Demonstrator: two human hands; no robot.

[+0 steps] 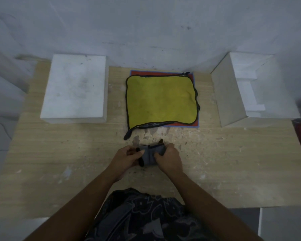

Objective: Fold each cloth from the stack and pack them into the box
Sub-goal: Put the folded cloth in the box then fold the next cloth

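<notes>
A small grey cloth (149,154) with a dark trim is folded into a compact bundle on the wooden table (59,150), near the front middle. My left hand (127,156) pinches its left edge and my right hand (169,158) grips its right side. Farther back lies the stack: a yellow cloth (161,100) with a black border spread flat over a red cloth (191,78) with a blue edge. An open white box (247,89) stands at the back right; I cannot see any cloth inside it.
A white box lid (75,87) lies upside up at the back left of the table. A pale wall rises right behind the table. Bare tabletop lies on both sides of my hands. My patterned dark clothing shows at the bottom edge.
</notes>
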